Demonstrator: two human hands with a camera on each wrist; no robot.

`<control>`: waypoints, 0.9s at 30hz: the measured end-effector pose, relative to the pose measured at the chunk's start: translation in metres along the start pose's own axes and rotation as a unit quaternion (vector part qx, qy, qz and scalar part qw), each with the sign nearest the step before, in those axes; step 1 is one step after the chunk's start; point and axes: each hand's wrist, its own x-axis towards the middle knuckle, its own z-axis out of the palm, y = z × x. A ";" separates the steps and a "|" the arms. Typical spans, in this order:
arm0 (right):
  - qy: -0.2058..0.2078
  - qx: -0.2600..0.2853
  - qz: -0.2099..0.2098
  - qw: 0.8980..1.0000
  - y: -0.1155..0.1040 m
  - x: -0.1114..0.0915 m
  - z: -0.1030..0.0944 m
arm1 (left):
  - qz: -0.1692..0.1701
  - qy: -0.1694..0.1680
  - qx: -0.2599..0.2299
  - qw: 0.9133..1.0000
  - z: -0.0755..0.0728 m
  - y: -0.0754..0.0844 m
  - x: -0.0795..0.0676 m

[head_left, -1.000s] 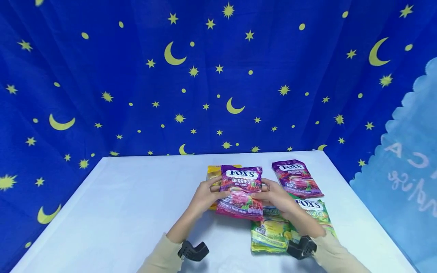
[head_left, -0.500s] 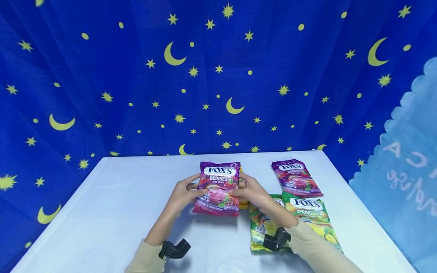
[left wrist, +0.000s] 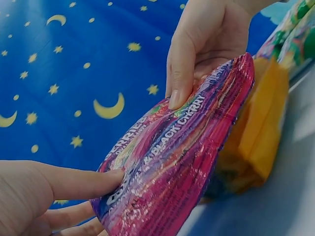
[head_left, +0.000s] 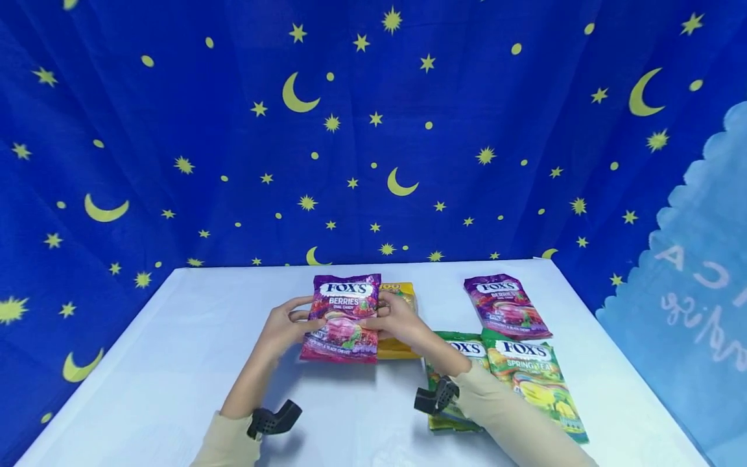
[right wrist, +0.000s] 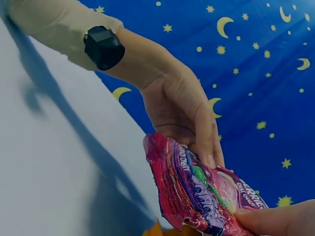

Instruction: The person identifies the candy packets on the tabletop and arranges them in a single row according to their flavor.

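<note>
Both hands hold a purple bag of Fox's Berries candy (head_left: 341,321) by its sides, left of the table's middle. My left hand (head_left: 281,331) grips the left edge, thumb across the front and fingers behind. On the other side, my right hand (head_left: 403,319) pinches the right edge the same way. In the left wrist view the bag (left wrist: 167,162) tilts, its lower edge above the table. Behind and right of it lies a yellow candy bag (head_left: 403,350), partly covered by the purple one and my right hand.
Another purple Berries bag (head_left: 508,308) lies at the back right of the white table (head_left: 146,383). In front of it are green Spring Tea bags (head_left: 539,392), partly under my right forearm. A blue curtain with moons and stars (head_left: 373,143) stands behind the table.
Both hands have carried the purple bag leftward from in front of the yellow bag, which now shows more. My right forearm has moved left, uncovering more of the green bags.
</note>
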 end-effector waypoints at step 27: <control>0.001 0.006 0.039 0.999 -0.006 0.064 0.097 | -0.046 0.141 0.017 0.989 -0.069 -0.027 0.014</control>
